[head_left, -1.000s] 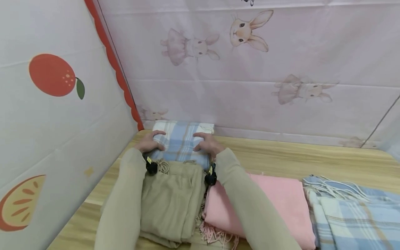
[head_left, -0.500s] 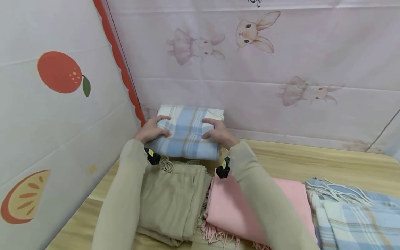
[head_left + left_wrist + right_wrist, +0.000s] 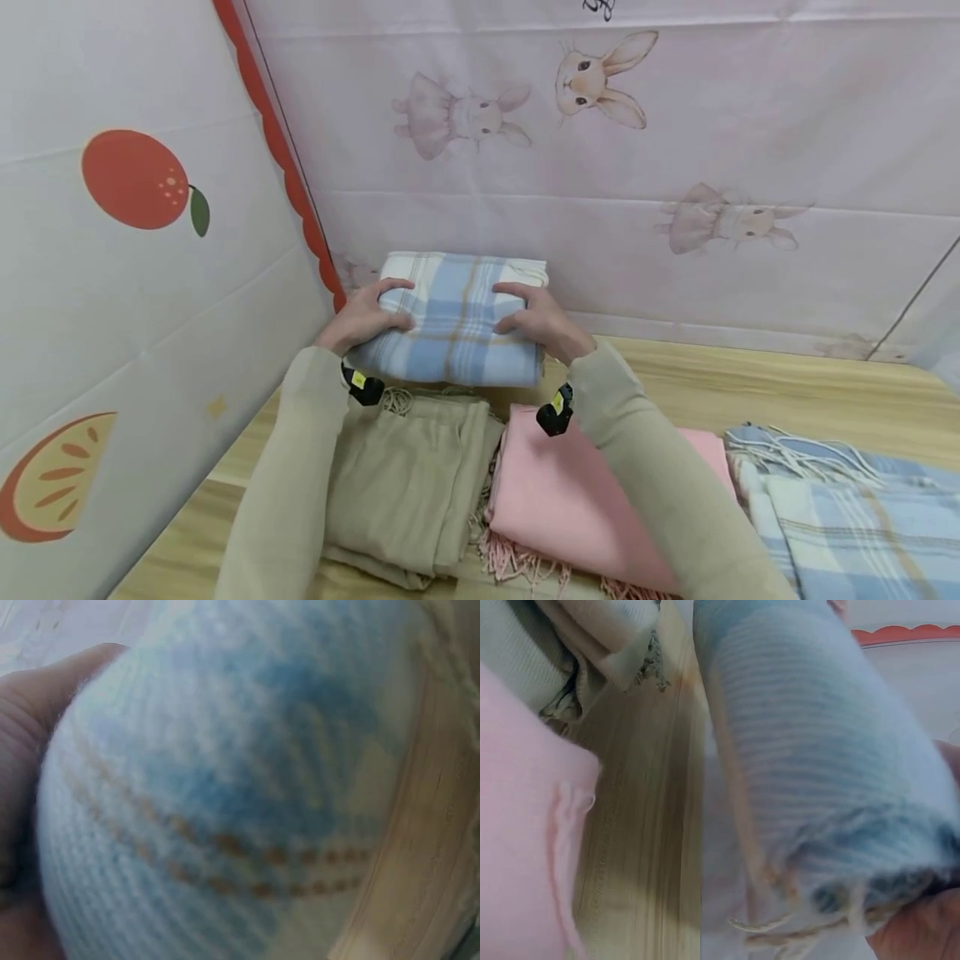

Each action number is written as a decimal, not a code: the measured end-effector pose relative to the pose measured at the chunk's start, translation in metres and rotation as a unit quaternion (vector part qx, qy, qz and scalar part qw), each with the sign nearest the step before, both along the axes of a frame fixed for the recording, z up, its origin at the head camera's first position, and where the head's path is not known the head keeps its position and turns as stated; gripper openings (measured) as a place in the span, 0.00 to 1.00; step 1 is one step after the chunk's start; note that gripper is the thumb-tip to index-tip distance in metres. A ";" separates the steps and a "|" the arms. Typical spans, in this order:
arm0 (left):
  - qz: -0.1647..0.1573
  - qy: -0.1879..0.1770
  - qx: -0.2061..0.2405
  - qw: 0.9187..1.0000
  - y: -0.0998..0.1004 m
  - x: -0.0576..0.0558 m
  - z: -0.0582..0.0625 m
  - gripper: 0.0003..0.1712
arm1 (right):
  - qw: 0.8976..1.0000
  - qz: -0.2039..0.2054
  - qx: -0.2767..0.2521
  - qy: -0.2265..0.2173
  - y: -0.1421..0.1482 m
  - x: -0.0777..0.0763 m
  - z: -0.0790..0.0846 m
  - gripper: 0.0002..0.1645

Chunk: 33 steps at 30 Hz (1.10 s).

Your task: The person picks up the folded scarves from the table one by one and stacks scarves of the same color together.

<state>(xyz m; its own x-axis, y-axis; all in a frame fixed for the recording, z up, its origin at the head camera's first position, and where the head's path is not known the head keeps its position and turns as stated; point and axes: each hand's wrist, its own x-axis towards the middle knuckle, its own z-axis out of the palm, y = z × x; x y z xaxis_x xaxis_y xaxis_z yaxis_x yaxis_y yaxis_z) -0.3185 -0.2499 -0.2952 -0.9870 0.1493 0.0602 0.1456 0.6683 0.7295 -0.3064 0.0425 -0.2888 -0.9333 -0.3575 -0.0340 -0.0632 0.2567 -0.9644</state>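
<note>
A folded blue-and-white plaid scarf (image 3: 450,317) with thin tan lines is held up off the table near the back wall. My left hand (image 3: 363,318) grips its left side, and my right hand (image 3: 546,320) grips the right side. On both hands a thumb and finger show on top of the cloth; the other fingers are mostly hidden. Close up in the left wrist view, the scarf (image 3: 225,780) bulges beside part of the hand. Pale tassels (image 3: 802,934) hang at the scarf's end in the right wrist view, near my right hand (image 3: 922,930).
In front of the lifted scarf lies a folded beige scarf (image 3: 397,492). Right of it are a folded pink scarf (image 3: 570,508) with fringe and another blue plaid scarf (image 3: 870,517). Printed cloth walls stand at the left (image 3: 142,333) and back (image 3: 600,225) of the wooden table (image 3: 720,383).
Both hands have lifted the plaid scarf off the table behind the beige scarf. In the last half second it has shifted slightly right.
</note>
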 end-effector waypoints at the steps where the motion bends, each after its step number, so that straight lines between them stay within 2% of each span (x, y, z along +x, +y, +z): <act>1: -0.001 -0.002 0.000 1.000 0.001 0.001 0.001 0.37 | 1.000 0.000 -0.001 0.001 0.001 0.001 0.001 0.43; 12: -0.025 0.005 0.031 0.999 0.015 0.010 0.006 0.36 | 1.000 0.006 0.008 0.010 0.023 0.009 0.007 0.43; 21: -0.045 0.006 0.040 0.998 0.025 0.013 0.007 0.36 | 0.999 0.007 0.020 0.033 0.041 0.013 0.002 0.43; 26: -0.061 0.009 0.041 0.997 0.031 0.014 0.009 0.36 | 0.999 0.008 0.019 0.030 0.051 0.015 0.000 0.42; 33: -0.066 0.007 0.060 0.996 0.039 0.019 0.011 0.36 | 0.999 0.016 0.014 0.029 0.062 0.020 0.003 0.43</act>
<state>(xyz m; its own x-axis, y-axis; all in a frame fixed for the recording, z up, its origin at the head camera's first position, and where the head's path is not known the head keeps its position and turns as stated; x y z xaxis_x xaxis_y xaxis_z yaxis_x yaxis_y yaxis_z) -0.2996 -0.2114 -0.2840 -0.9579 0.2692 0.0999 0.2381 0.5500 0.8005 -0.2869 0.1040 -0.2859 -0.9219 -0.3872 0.0098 -0.1277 0.2801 -0.9514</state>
